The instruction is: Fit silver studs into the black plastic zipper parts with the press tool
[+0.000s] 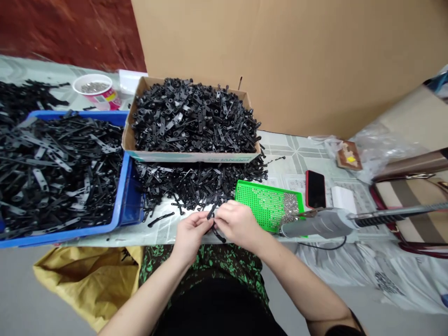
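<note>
Small black plastic strip parts (212, 219), pinched between the fingertips of both hands just above the near table edge; the left hand (191, 233) and the right hand (238, 223) meet over them, fingers closed on the pieces. The work surface is a table covered in pale patterned sheeting (301, 158), backed by a large upright sheet of brown cardboard (287, 60) and a red-brown floor (66, 28). Just beyond the hands lies a loose heap of black parts (196, 182), behind it an open cardboard box heaped with black parts (192, 116). To the left stands a blue plastic crate of long black strips (59, 172); to the right, a green perforated tray holding small silver screws (269, 203), a grey powered screwdriver (322, 223) and a red-cased phone (315, 189).
</note>
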Demonstrator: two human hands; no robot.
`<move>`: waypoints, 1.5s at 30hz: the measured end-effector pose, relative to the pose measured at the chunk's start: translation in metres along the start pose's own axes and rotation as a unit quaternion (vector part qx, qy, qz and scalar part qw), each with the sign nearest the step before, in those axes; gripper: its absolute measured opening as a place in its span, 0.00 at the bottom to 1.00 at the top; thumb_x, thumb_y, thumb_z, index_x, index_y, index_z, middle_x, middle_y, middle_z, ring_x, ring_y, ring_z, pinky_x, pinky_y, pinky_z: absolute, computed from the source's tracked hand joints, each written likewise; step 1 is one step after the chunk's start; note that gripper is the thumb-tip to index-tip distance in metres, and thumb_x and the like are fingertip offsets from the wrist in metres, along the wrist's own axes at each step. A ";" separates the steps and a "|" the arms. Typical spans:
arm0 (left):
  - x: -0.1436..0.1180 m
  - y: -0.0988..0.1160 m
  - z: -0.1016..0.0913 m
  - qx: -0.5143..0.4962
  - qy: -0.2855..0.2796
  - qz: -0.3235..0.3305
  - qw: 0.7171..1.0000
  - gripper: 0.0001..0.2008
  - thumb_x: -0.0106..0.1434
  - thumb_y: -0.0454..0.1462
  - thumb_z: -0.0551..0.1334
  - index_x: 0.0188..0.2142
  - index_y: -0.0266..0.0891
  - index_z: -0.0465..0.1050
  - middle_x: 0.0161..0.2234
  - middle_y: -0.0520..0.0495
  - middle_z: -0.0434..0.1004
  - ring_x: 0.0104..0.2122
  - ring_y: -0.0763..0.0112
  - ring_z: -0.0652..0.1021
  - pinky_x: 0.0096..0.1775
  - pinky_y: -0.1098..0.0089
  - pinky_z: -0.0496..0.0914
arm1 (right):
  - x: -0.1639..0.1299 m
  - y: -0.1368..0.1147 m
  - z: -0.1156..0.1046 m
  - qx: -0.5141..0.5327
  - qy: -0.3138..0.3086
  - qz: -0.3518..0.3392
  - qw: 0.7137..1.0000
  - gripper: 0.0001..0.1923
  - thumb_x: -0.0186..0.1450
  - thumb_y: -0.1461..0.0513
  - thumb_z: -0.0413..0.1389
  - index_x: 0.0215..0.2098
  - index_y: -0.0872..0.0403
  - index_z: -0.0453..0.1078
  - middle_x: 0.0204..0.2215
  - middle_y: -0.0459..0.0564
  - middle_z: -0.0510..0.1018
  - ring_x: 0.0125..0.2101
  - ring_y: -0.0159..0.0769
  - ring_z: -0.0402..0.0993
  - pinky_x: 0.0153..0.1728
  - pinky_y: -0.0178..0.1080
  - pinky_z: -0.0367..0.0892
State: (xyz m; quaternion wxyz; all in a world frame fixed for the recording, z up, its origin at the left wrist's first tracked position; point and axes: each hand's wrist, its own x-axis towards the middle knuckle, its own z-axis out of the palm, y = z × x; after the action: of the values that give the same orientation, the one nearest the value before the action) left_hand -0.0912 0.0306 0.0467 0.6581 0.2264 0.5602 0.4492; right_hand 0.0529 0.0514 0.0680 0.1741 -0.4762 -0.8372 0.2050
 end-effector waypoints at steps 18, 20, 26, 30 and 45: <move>-0.018 0.011 0.002 0.038 -0.130 -0.051 0.989 0.09 0.42 0.35 0.73 0.27 0.38 0.81 0.22 0.51 0.80 0.23 0.73 0.77 0.31 0.73 0.71 | -0.014 0.015 -0.013 0.254 0.076 0.018 0.964 0.10 0.61 0.63 0.59 0.42 0.51 0.76 0.35 0.50 0.74 0.38 0.35 0.71 0.39 0.42 0.70; -0.020 0.009 0.001 0.038 -0.136 -0.058 0.988 0.10 0.42 0.35 0.73 0.28 0.39 0.81 0.24 0.51 0.81 0.24 0.71 0.78 0.32 0.72 0.72 | -0.015 0.016 -0.014 0.277 0.060 0.035 0.958 0.11 0.60 0.64 0.60 0.42 0.50 0.76 0.36 0.50 0.73 0.39 0.35 0.71 0.39 0.42 0.70; -0.019 0.002 0.003 0.057 -0.140 -0.080 0.985 0.10 0.43 0.37 0.73 0.27 0.39 0.81 0.21 0.51 0.79 0.22 0.72 0.76 0.26 0.74 0.68 | -0.021 0.018 -0.005 0.361 0.022 0.095 0.927 0.11 0.59 0.63 0.61 0.41 0.50 0.77 0.33 0.48 0.74 0.33 0.31 0.73 0.30 0.35 0.70; -0.019 -0.001 0.009 0.072 -0.123 -0.077 0.987 0.09 0.43 0.38 0.72 0.26 0.38 0.81 0.19 0.49 0.79 0.20 0.74 0.74 0.25 0.74 0.66 | -0.032 0.020 -0.002 0.345 0.043 0.109 0.931 0.11 0.61 0.63 0.59 0.42 0.51 0.77 0.35 0.50 0.76 0.34 0.32 0.74 0.33 0.36 0.72; -0.014 -0.022 0.030 0.118 -0.122 -0.099 0.981 0.08 0.44 0.40 0.70 0.21 0.37 0.79 0.18 0.49 0.78 0.22 0.72 0.74 0.29 0.72 0.67 | -0.119 0.024 -0.028 0.154 0.248 0.246 0.924 0.01 0.56 0.61 0.63 0.27 0.51 0.76 0.22 0.43 0.79 0.22 0.31 0.73 0.24 0.34 0.69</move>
State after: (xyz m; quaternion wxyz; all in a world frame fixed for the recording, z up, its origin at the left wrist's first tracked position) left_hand -0.0548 0.0144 0.0451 0.7314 0.2994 0.5440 0.2819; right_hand 0.1415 -0.0360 0.0679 0.3917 -0.6698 -0.5821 0.2432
